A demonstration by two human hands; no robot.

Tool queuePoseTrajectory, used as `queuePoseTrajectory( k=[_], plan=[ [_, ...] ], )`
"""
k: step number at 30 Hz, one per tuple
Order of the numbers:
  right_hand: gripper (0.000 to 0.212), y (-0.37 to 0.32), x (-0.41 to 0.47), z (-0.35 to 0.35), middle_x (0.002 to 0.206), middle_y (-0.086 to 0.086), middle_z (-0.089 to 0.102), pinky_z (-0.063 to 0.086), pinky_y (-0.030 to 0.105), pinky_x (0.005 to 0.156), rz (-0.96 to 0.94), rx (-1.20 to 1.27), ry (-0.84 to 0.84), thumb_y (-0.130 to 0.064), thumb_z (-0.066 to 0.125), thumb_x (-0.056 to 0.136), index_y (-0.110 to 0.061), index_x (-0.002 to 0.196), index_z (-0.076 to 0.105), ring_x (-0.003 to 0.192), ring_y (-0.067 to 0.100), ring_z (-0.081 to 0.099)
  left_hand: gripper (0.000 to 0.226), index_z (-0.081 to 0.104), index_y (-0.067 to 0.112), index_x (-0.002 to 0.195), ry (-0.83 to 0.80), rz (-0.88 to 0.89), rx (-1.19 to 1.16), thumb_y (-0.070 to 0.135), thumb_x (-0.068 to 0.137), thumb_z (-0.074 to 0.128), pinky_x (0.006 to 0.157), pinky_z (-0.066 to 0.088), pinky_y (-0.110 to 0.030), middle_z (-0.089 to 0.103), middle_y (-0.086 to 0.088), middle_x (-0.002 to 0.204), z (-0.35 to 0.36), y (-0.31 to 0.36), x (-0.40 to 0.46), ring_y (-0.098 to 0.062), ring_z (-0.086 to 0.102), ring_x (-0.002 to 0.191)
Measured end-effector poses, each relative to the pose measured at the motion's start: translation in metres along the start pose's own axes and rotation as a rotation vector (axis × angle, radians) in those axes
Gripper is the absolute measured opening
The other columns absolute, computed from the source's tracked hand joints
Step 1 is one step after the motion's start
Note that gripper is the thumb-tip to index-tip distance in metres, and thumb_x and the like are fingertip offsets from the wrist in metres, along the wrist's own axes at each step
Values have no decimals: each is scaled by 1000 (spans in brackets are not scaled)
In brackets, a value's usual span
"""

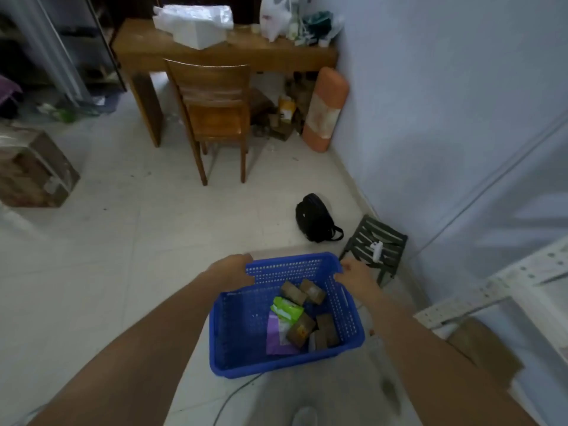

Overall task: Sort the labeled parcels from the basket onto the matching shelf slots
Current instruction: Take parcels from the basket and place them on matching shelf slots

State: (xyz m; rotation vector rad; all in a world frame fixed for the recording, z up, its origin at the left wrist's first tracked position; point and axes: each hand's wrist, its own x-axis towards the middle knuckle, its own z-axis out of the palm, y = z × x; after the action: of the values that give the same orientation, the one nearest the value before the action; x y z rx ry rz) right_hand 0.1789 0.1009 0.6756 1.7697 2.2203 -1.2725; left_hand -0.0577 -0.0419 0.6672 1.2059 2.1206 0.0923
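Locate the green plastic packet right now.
In the head view, the green plastic packet lies inside the blue perforated plastic basket, right of centre, between brown cardboard parcels beyond and a purple pouch nearer.

Both arms outstretched — left hand (232,269) and right hand (358,273) apparently gripping.

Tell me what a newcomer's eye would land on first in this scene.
The bright blue basket low in the middle, gripped at its far corners by the left hand and right hand. Inside, toward its right side, lie brown parcels, a green packet and a purple one. Beyond, a wooden chair stands at a cluttered desk against the far wall.
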Motion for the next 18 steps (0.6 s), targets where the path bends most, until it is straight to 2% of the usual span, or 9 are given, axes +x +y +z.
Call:
queuePoseTrajectory(
  k=[2,4,7,10,14,16,18],
  plan=[
    [42,-2,33,10,133,15,53,45,35,94,-26,-28,-43,-17,56,92,-4,131,50,117,29,53,49,46,16,132,-8,-23,-10,32,87,57,95,43,-32,52,-7,134,5,-16,18,-25,51,119],
    [44,-9,60,18,133,16,52,43,40,97,-2,-30,-84,-16,54,94,0,134,46,116,31,53,53,44,17,137,-25,-55,-33,32,88,58,99,40,-32,49,-6,139,13,-27,38,-24,48,124],
    [49,-12,113,36,132,14,52,46,36,90,85,76,-116,-19,57,93,-5,137,43,110,29,55,59,41,19,141,-58,-128,-59,33,87,60,105,38,-35,43,-2,145,26,-39,73,-24,44,129],
    [44,-8,163,53,133,15,52,45,37,94,92,59,-168,-17,59,92,-3,132,48,117,31,53,60,39,18,143,-37,-182,-104,33,88,60,106,35,-33,40,-5,148,38,-37,118,-25,41,132],
    [44,5,206,77,128,32,52,42,54,97,81,-10,-203,-11,59,90,14,125,50,113,42,53,57,37,12,143,-25,-162,-233,25,91,57,104,36,-33,41,-8,146,57,-12,168,-25,42,131],
    [48,14,222,91,131,32,49,42,57,96,107,-5,-234,-17,59,90,11,127,49,116,44,51,59,34,12,144,-62,-159,-264,24,92,57,106,38,-35,38,-8,149,72,-9,185,-25,41,132],
    [47,27,238,105,119,30,59,45,56,94,115,-3,-257,-27,60,89,9,120,57,108,43,56,60,34,13,145,-104,-173,-266,25,91,58,107,37,-37,35,-6,150,89,-13,199,-24,39,134]
  ],
)
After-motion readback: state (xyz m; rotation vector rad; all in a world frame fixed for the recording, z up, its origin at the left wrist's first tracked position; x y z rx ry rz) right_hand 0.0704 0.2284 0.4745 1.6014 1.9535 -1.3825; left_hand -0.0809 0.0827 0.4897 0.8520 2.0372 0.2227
